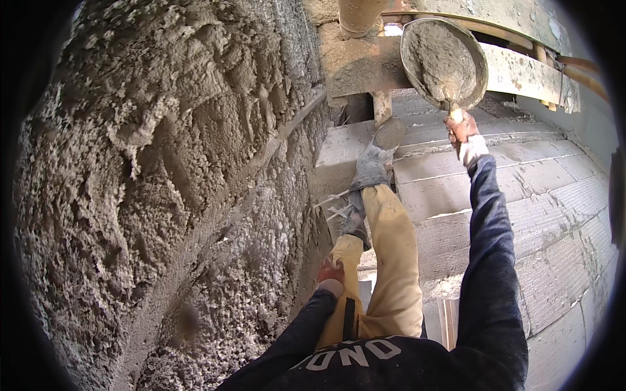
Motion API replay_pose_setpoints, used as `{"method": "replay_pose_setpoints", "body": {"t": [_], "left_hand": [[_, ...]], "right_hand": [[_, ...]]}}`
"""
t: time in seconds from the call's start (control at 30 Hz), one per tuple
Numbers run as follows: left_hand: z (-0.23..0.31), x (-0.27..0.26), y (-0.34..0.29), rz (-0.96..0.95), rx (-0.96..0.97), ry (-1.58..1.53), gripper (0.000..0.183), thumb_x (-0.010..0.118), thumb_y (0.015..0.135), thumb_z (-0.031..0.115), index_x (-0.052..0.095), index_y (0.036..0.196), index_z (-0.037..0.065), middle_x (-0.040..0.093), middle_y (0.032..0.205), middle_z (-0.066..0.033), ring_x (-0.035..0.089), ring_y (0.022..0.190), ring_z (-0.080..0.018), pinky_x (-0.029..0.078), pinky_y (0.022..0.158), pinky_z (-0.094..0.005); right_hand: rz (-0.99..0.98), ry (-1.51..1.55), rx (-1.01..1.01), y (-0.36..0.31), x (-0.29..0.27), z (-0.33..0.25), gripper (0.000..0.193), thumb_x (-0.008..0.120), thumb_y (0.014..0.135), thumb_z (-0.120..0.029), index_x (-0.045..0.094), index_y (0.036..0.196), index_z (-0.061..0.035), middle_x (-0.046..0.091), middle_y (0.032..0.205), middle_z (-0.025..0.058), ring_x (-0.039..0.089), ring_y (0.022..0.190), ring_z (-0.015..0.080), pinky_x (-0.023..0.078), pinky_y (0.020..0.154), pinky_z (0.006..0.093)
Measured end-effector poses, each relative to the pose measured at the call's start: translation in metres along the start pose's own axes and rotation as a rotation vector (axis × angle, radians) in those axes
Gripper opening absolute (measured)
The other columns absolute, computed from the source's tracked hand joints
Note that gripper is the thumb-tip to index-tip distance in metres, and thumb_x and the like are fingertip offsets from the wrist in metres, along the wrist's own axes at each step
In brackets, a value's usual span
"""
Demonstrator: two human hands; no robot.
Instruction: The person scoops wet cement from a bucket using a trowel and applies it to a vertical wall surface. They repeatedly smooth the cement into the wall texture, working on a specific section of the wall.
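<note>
One round pan (481, 70) of grey mortar (443, 55).
Right hand (462, 128) grips handle (454, 112) at rim; left hand (331, 271) by yellow trousers (392, 260), hold cannot be told.

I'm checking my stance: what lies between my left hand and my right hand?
In the head view, your yellow trousers, then pale blocks, show between your left hand and right hand.
</note>
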State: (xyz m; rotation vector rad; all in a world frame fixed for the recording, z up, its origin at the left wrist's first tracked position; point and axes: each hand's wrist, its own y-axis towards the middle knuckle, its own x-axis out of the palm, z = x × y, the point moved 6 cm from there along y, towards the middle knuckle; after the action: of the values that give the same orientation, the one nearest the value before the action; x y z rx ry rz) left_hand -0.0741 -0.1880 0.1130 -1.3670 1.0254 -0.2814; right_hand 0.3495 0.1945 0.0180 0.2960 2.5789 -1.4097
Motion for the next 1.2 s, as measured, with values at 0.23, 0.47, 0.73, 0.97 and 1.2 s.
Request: {"method": "replay_pose_setpoints", "body": {"t": [0.23,0.47,0.73,0.97,1.2], "left_hand": [[-0.009,-0.002,0.000,0.148,0.079,-0.060,0.050,0.053,0.085,0.039,0.050,0.123,0.007,0.053,0.121,-0.0198,0.051,0.110,-0.0368,0.041,0.094,-0.0434],[-0.007,-0.014,-0.002,0.139,0.094,-0.084,0.048,0.053,0.085,0.034,0.051,0.121,0.003,0.051,0.123,-0.0192,0.048,0.115,-0.0336,0.040,0.096,-0.0401],[-0.047,0.020,0.020,0.296,0.282,0.043,0.049,0.054,0.087,0.039,0.052,0.120,0.003,0.055,0.119,-0.0206,0.051,0.112,-0.0360,0.041,0.095,-0.0408],[-0.041,0.012,0.011,0.165,0.100,0.046,0.056,0.050,0.088,0.043,0.050,0.123,-0.001,0.051,0.125,-0.0224,0.050,0.114,-0.0367,0.040,0.097,-0.0398],[-0.033,0.011,0.011,0.135,-0.011,-0.036,0.059,0.048,0.089,0.045,0.048,0.124,-0.002,0.050,0.126,-0.0230,0.050,0.114,-0.0365,0.041,0.097,-0.0402]], "right_hand": [[0.140,-0.167,-0.156,-0.030,0.073,0.026,0.036,0.074,0.070,-0.027,0.060,0.095,-0.0049,0.063,0.078,0.0120,0.060,0.072,0.0211,0.050,0.069,0.0361],[-0.243,0.484,0.101,-0.075,0.255,0.019,0.019,0.068,0.078,-0.011,0.053,0.090,-0.0105,0.053,0.066,0.0006,0.047,0.043,0.0095,0.038,0.035,0.0254],[0.003,0.074,0.222,-0.064,0.363,-0.034,0.047,0.060,0.086,-0.015,0.041,0.128,-0.0061,0.062,0.097,0.0170,0.066,0.082,0.0272,0.056,0.064,0.0331],[-0.182,0.233,-0.013,-0.065,0.420,-0.012,0.049,0.059,0.085,-0.008,0.035,0.127,-0.0043,0.061,0.097,0.0180,0.065,0.082,0.0282,0.057,0.067,0.0360],[-0.133,-0.221,-0.026,-0.021,0.392,-0.016,0.044,0.059,0.084,-0.022,0.042,0.122,-0.0072,0.058,0.115,0.0213,0.059,0.103,0.0365,0.049,0.089,0.0413]]}}
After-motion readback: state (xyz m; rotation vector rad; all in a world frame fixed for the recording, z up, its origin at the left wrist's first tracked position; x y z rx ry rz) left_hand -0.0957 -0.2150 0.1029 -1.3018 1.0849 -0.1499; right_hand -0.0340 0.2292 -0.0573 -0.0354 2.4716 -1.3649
